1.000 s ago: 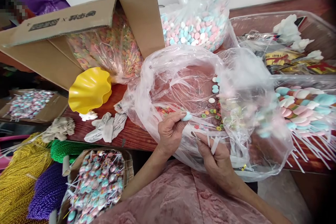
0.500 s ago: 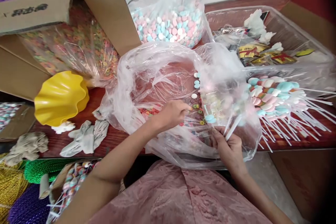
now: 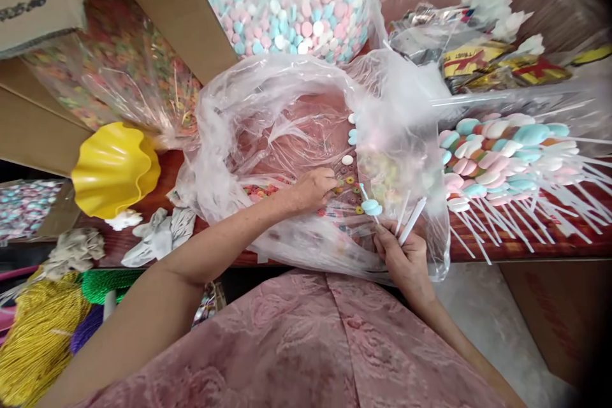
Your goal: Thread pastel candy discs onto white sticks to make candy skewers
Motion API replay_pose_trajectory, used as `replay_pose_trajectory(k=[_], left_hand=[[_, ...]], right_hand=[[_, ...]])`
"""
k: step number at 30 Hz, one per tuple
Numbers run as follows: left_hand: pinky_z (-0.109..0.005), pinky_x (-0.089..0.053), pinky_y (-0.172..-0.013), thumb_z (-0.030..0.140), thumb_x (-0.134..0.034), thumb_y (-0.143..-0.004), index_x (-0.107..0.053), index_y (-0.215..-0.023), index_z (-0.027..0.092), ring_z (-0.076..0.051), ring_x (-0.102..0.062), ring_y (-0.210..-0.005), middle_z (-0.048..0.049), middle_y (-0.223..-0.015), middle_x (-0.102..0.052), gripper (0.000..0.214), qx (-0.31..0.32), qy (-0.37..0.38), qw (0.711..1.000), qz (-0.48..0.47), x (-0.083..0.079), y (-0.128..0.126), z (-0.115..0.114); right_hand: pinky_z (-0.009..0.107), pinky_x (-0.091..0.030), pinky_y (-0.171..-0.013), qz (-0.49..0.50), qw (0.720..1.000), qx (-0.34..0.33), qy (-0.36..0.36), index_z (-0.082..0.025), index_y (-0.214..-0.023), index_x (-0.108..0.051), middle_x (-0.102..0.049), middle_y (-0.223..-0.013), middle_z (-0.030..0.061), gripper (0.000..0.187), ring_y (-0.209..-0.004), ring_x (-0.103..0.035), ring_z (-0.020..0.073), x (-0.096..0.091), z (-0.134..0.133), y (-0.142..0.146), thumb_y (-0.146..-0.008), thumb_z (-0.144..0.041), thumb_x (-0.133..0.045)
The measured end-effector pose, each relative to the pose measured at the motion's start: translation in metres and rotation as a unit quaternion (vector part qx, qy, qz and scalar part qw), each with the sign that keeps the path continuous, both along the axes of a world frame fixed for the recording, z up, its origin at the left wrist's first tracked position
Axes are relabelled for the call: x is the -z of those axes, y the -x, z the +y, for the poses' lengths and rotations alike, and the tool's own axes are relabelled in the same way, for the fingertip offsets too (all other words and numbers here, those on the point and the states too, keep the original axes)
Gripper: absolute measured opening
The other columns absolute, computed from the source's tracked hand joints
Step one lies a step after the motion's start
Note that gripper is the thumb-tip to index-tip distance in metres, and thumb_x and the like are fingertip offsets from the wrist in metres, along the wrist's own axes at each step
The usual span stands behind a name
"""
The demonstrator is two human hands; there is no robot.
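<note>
Left hand (image 3: 316, 191): mid-frame, at small coloured rings (image 3: 359, 210); I can't tell its grip.
Right hand (image 3: 399, 255): grips white sticks (image 3: 414, 222), round blue candy (image 3: 371, 207) now threaded.

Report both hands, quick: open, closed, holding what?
Left hand: curled beside the small ring candies; whether it grips one cannot be told.
Right hand: closed, holding white sticks, one carrying blue candy.

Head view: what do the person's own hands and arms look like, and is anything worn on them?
The left hand and right hand are bare: I can make out no glove, ring or bracelet. The left forearm and right forearm show no sleeve. The garment is dusky pink, rose-patterned, with a line down the front.
</note>
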State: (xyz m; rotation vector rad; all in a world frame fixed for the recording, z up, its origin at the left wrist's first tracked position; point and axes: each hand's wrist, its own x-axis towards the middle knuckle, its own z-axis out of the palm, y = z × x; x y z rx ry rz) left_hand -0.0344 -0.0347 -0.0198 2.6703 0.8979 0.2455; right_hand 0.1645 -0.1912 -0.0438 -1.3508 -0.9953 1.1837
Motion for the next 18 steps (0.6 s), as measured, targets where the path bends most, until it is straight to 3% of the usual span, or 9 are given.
replay_pose_trajectory(k=[5,11,14,18], left_hand=[[-0.029,-0.046,-0.073,0.012,-0.049,-0.084,-0.072,-0.077,0.014,-0.017,-0.059,-0.075,-0.0079,-0.077,-0.065,0.024,-0.024,0.004,0.999,-0.045,0.004,0.003,-0.002],[-0.026,-0.044,-0.070,0.016,-0.058,-0.078,-0.073,-0.077,0.014,-0.013,-0.060,-0.069,-0.0020,-0.073,-0.069,0.015,-0.121,0.132,0.970,-0.164,-0.026,0.001,0.021],[-0.026,-0.044,-0.070,0.015,-0.058,-0.077,-0.073,-0.073,0.014,-0.014,-0.060,-0.070,-0.0012,-0.071,-0.068,0.016,-0.090,0.136,0.978,-0.134,-0.036,-0.017,0.033],[-0.029,-0.046,-0.076,0.005,-0.053,-0.070,-0.072,-0.074,0.013,-0.017,-0.061,-0.077,-0.0056,-0.079,-0.070,0.021,-0.020,0.101,0.994,-0.021,-0.027,-0.047,0.032]], right_hand=[[0.025,-0.025,-0.047,-0.003,1.000,0.011,0.004,-0.018,-0.078,-0.062,-0.041,-0.055,-0.0052,0.026,-0.050,-0.035,0.0088,0.002,-0.003,0.002,-0.090,-0.041,-0.063],[0.025,-0.025,-0.045,0.015,0.999,0.043,0.005,-0.017,-0.089,-0.066,-0.042,-0.055,-0.0052,0.028,-0.049,-0.035,0.0093,0.001,-0.003,0.002,-0.089,-0.045,-0.063],[0.025,-0.025,-0.045,0.008,0.999,0.043,0.001,-0.017,-0.088,-0.067,-0.043,-0.054,-0.0049,0.030,-0.048,-0.035,0.0091,-0.001,-0.002,0.002,-0.089,-0.046,-0.064],[0.025,-0.025,-0.044,0.019,0.999,0.048,-0.007,-0.017,-0.086,-0.066,-0.040,-0.053,-0.0057,0.028,-0.048,-0.033,0.0087,-0.004,-0.001,0.004,-0.089,-0.045,-0.064]])
